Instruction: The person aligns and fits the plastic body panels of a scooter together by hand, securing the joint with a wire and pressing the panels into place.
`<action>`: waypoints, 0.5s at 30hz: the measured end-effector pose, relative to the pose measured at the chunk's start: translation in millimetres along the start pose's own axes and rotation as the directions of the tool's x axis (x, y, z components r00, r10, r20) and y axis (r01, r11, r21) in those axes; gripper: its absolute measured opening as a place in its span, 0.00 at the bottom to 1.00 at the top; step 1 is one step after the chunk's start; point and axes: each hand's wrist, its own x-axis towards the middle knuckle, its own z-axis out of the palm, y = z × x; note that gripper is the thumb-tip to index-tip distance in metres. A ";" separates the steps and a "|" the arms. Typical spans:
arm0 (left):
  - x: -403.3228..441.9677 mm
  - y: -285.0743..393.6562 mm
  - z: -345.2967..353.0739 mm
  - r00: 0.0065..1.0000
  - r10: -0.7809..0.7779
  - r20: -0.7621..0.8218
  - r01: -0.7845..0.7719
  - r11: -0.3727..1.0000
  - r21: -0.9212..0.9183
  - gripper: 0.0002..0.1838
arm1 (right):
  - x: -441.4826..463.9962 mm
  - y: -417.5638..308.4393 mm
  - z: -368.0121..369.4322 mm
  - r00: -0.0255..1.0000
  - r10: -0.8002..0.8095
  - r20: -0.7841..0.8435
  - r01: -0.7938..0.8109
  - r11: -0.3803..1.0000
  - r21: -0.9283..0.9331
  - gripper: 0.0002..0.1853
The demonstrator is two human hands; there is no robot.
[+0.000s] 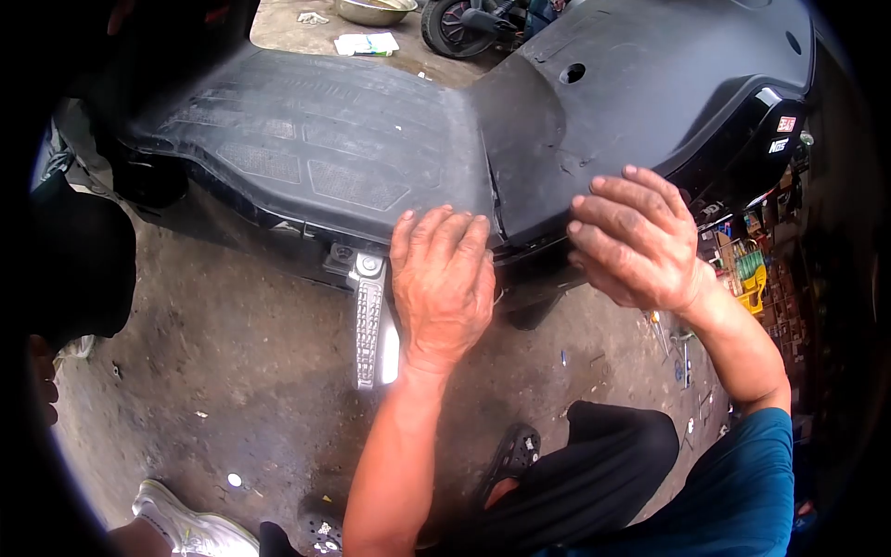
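Observation:
My left hand (pixel 444 283) lies over the near edge of a scooter's black footboard (pixel 353 176), fingers stretched out side by side on the plastic; its thumb side is partly hidden. Just left of it, a silver folding footrest (pixel 368 320) sticks out from the scooter's side. My right hand (pixel 636 239) is at the near edge of the black seat-base panel (pixel 603 102), fingers slightly bent and apart, holding nothing visible. Whether its fingertips touch the panel I cannot tell. Between both hands runs a seam (pixel 494 190) where footboard and panel meet.
A person's white shoe (pixel 190 524) is at the lower left, and a dark shape (pixel 83 260) stands at the left edge. Tools and a yellow item (pixel 754 288) lie on the right. Behind the scooter are a metal basin (pixel 376 11) and a wheel (pixel 455 26).

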 end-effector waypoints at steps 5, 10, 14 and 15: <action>1.3 2.2 -1.9 1.000 -0.008 0.024 0.008 1.000 0.015 0.20 | -49.7 -53.9 13.1 0.987 0.120 0.108 -0.146 0.949 0.280 0.17; -2.4 1.0 0.4 1.000 0.008 0.028 -0.009 1.000 0.026 0.20 | -73.4 -70.2 27.7 0.931 0.286 0.227 -0.348 0.884 0.312 0.21; -3.1 1.1 0.9 0.999 0.009 0.033 -0.011 0.999 0.038 0.21 | -61.9 -68.9 23.2 0.915 0.354 0.194 -0.396 0.881 0.258 0.31; -2.9 1.7 1.0 0.999 0.011 0.037 -0.012 0.999 0.038 0.21 | -57.8 -68.1 20.9 0.906 0.374 0.196 -0.414 0.878 0.241 0.34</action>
